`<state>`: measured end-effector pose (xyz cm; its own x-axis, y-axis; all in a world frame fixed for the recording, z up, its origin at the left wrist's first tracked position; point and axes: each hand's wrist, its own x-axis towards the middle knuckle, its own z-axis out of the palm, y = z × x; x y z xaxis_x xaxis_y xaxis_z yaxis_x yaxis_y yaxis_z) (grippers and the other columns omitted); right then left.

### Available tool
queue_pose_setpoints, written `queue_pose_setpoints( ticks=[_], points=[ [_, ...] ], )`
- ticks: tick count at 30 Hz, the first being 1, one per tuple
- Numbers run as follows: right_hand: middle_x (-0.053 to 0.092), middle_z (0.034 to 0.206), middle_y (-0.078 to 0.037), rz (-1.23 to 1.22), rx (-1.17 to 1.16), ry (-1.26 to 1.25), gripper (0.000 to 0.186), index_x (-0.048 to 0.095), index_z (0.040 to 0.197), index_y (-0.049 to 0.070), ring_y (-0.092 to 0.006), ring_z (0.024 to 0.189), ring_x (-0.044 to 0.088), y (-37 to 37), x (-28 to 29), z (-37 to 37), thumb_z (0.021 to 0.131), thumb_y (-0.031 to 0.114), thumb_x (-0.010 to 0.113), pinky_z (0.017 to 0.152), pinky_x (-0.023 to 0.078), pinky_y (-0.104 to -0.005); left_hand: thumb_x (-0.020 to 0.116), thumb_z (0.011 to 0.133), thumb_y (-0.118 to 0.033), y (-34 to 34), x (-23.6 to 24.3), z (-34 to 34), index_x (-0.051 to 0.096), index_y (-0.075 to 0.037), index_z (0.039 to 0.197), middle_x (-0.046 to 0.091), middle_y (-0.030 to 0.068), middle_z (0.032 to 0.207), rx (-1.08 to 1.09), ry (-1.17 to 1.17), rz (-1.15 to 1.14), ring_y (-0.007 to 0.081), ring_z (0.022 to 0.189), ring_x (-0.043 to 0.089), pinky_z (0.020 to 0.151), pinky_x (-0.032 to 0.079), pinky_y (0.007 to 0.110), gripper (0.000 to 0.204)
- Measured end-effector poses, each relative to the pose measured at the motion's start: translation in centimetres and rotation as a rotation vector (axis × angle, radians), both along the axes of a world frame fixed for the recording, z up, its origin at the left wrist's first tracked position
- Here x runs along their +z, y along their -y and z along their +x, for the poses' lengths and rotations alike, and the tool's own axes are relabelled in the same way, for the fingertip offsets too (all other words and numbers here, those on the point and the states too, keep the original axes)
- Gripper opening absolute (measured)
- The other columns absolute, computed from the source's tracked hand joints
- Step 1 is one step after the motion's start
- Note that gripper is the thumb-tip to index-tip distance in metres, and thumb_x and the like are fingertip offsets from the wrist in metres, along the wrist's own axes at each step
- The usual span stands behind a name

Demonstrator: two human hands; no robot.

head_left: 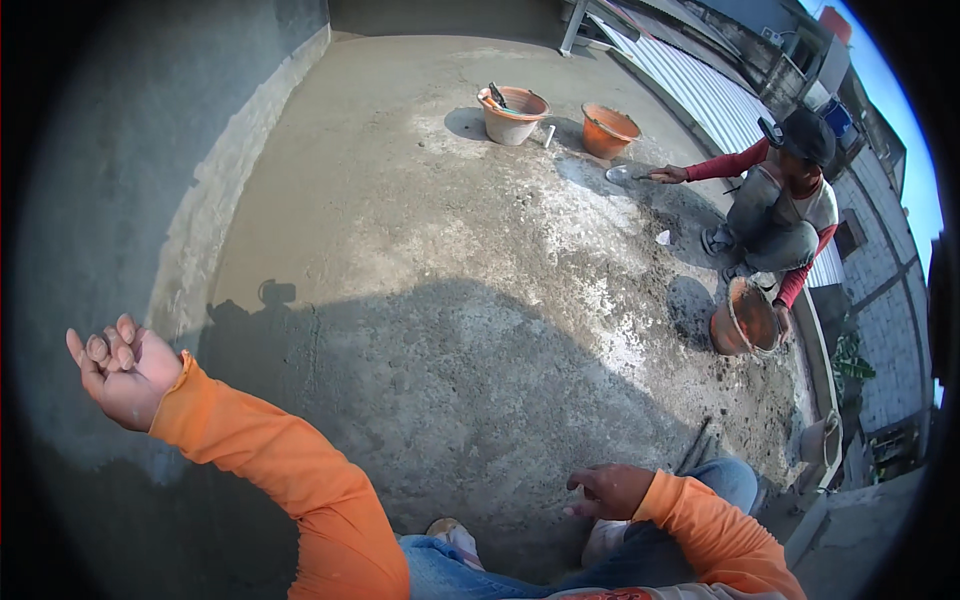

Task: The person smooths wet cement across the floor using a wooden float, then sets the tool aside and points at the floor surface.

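On a rough concrete floor (390,200), the left hand (125,370) shows a loosely curled grip near a grey wall (130,240), palm bare; the right hand (612,490) bends its fingers by a knee (732,485) — whether around anything, one cannot tell. Beyond a broad shadow (440,345) sit three orange buckets (606,140), one tilted beside a crouching co-worker (795,205) holding one trowel (622,175).

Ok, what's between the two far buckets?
Head view: a short white stub between the left bucket and the right bucket, nearer the left, plus shadow on the floor.
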<state>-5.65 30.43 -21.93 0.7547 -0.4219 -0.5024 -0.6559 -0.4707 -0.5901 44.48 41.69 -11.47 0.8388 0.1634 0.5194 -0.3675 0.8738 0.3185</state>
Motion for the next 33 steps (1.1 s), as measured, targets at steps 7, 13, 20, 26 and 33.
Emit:
queue_pose_setpoints(
  ticks=[7,13,20,26,33],
  points=[
    [0.062,0.088,-0.022,-0.058,0.051,0.087,0.048,0.054,0.105,0.0,-0.038,0.083,0.061,0.1,1.4,1.0,0.087,0.044,0.053,0.074,0.049,-0.043,0.042,0.082,0.0,6.7,-0.7,-5.0,0.034,0.008,0.128,0.055,0.0169,0.104,0.039,0.036,0.219,0.0143,0.061,0.042,0.064,0.037,0.03,0.047],
    [0.061,0.089,-0.021,-0.118,0.092,0.065,0.047,0.054,0.104,0.0,-0.0386,0.082,0.061,0.2,1.0,0.0,0.088,0.044,0.053,0.075,0.049,-0.0435,0.044,0.082,0.0,7.8,-0.5,-5.1,0.033,0.009,0.128,0.047,0.0194,0.12,-0.064,-0.034,0.204,0.0171,0.068,0.043,0.066,0.037,0.032,0.049],
    [0.061,0.087,-0.022,-0.121,0.079,0.091,0.048,0.054,0.106,0.001,-0.0387,0.081,0.062,0.5,0.3,-0.7,0.087,0.046,0.053,0.072,0.05,-0.044,0.047,0.083,-0.004,8.5,-0.8,-5.7,0.042,0.007,0.122,0.053,0.0106,0.091,-0.154,-0.072,0.132,0.0161,0.066,0.042,0.064,0.035,0.03,0.041],
    [0.061,0.086,-0.022,-0.069,0.088,0.079,0.048,0.055,0.106,0.004,-0.0387,0.078,0.062,0.2,0.5,0.2,0.086,0.047,0.054,0.069,0.051,-0.0443,0.046,0.085,-0.007,8.9,-0.1,-6.9,0.044,0.006,0.121,0.049,0.0054,0.077,-0.189,-0.069,0.134,0.0125,0.057,0.039,0.058,0.034,0.028,0.039],
    [0.062,0.087,-0.019,-0.07,0.132,0.001,0.046,0.055,0.108,0.002,-0.0329,0.08,0.063,0.7,1.3,0.6,0.086,0.043,0.058,0.071,0.05,-0.0392,0.047,0.085,-0.008,13.9,-1.7,-9.2,0.042,0.003,0.129,0.041,-0.0013,0.056,-0.298,0.09,0.878,0.0051,0.047,0.036,0.043,0.032,0.022,0.046]
  ],
)
